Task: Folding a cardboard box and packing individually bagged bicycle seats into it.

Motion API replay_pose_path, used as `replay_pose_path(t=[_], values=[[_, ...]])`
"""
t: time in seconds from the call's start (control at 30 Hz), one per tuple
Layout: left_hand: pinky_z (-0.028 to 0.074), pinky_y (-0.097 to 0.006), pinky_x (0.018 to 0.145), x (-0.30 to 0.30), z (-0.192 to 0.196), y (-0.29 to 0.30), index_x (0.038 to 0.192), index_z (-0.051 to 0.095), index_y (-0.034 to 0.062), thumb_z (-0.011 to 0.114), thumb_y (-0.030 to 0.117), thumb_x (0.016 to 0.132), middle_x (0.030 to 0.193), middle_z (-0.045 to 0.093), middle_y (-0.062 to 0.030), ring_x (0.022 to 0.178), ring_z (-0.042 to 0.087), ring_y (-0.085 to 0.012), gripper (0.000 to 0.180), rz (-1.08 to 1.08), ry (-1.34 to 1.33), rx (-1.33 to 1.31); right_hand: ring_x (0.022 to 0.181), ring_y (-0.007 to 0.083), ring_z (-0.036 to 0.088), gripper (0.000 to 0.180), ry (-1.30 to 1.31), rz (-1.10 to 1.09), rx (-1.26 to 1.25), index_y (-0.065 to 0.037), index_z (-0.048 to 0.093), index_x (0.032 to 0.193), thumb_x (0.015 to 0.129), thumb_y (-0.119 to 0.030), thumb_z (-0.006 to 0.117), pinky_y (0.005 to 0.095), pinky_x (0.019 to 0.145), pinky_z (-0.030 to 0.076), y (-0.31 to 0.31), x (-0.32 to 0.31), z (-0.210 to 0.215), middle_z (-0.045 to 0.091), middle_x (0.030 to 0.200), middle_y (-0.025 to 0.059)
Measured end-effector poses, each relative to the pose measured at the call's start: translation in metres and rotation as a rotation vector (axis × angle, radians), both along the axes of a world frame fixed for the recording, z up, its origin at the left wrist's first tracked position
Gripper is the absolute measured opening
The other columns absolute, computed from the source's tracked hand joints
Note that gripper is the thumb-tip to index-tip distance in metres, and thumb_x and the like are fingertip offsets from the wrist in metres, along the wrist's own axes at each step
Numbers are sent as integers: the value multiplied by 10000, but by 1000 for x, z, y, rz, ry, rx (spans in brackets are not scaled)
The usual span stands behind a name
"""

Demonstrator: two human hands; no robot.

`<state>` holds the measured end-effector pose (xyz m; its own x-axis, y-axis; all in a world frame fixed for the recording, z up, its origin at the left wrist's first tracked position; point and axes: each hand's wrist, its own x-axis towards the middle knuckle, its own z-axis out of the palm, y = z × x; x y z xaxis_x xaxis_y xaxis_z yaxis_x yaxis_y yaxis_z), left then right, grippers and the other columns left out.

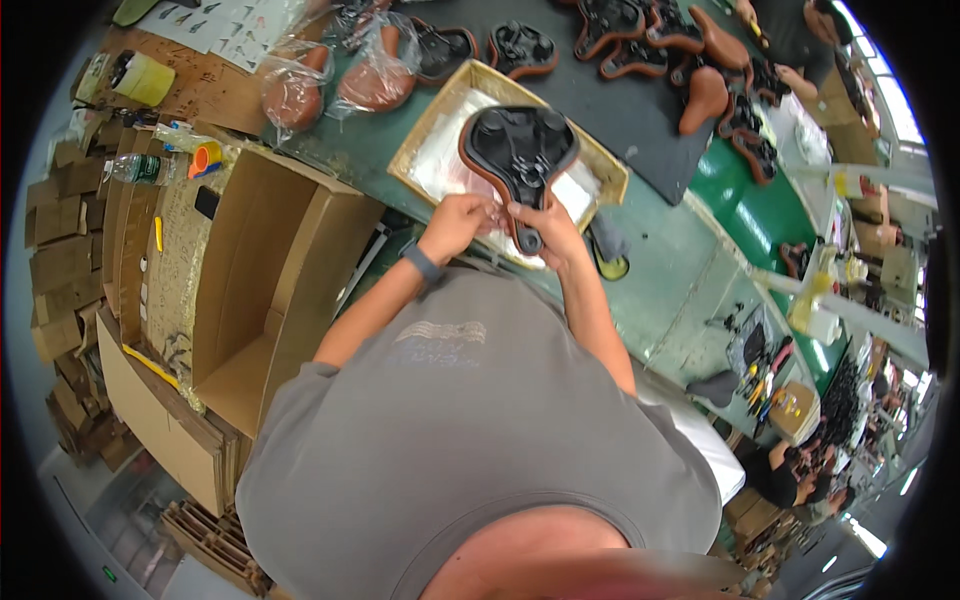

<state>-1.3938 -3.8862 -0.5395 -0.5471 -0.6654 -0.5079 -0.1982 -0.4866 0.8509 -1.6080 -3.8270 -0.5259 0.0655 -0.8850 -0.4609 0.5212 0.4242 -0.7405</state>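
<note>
A bicycle saddle point(520, 148) lies upside down, its black underside up and a brown rim around it, over a shallow cardboard tray point(448, 100) lined with clear plastic. My right hand point(545, 225) grips the narrow nose end of the saddle. My left hand point(462, 220), a dark watch on its wrist, is closed at the same nose end beside the right, fingers on the plastic and the saddle edge. Both forearms reach up from my grey shirt.
An open empty cardboard box point(265, 275) stands to my left, flat cartons point(70, 270) stacked beyond it. More saddles point(640, 45), some bagged in plastic point(335, 75), lie at the back of the green bench point(670, 270). Another person point(800, 40) works at the far right. Tools point(760, 370) hang at the bench's right edge.
</note>
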Motion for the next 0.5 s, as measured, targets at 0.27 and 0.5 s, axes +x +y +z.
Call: replay_pose_path(t=[0.27,0.5], values=[[624,-319,942,54,59,-93,1289,775,16,737,191,1107,1134,814,-58,1020,770,-142,255,229,357,325,878,254,773,378,-74,-88,29,19,644,1334,1006,-92,795,381,788,646,-83,34,73,764,1017,154],[615,-344,894,152,64,-237,1184,748,22,718,142,1100,1049,757,-30,919,716,-138,149,624,857,532,931,278,654,570,-160,-325,-34,21,594,1403,943,-173,869,434,798,571,-154,25,82,687,1109,170]])
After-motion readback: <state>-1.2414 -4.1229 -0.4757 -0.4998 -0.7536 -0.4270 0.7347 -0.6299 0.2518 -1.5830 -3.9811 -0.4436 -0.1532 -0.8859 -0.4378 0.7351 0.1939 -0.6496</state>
